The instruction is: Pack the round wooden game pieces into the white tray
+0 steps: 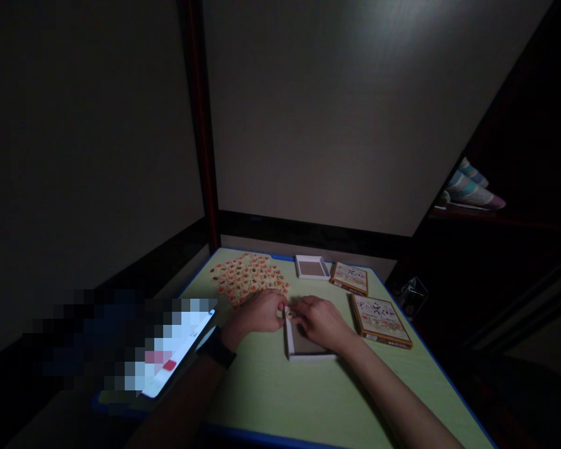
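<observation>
Head view: dim room; both hands low over a green table [271, 399]
Left hand [259, 312]: fingers curled, tips at the tray's far left corner; whether they pinch anything I cannot tell; dark watch [216, 349] on the wrist
Right hand [320, 321]: lies over the tray, fingers bent toward the left hand's, almost meeting; grip not clear
Tray [303, 354]: open, white-walled, under the right hand
Tiles [247, 277]: spread flat just beyond the left hand
Second tray [312, 267]: beyond both hands, apart
Near box [381, 321]: just right of the right hand
Far box [350, 277]: beyond the right hand
Tablet [177, 355]: lit, left of the left wrist
</observation>
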The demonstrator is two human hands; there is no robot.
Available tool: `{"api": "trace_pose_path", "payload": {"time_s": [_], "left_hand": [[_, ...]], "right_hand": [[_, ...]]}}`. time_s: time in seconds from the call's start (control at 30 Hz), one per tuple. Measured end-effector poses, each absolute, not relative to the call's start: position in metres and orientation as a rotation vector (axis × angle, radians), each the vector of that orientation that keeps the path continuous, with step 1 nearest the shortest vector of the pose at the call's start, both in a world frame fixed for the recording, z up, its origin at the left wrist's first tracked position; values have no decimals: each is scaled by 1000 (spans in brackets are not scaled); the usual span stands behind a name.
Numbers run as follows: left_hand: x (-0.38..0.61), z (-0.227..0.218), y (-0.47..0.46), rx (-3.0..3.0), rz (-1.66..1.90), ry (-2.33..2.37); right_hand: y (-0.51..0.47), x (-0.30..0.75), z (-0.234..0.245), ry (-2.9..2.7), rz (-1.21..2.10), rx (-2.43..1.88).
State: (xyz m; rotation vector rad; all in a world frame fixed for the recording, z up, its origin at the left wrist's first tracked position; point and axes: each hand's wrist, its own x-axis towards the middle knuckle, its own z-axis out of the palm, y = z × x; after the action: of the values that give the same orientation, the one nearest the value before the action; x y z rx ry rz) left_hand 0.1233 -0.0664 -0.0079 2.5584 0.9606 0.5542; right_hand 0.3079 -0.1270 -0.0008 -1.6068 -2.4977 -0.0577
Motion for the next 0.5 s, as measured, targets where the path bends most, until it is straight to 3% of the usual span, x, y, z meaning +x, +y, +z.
{"api": "trace_pose_path", "payload": {"time_s": [0.5], "left_hand": [[124, -13, -66, 2541, 538, 961]], "right_hand": [[-139, 301, 15, -2574, -67, -1766]]}}
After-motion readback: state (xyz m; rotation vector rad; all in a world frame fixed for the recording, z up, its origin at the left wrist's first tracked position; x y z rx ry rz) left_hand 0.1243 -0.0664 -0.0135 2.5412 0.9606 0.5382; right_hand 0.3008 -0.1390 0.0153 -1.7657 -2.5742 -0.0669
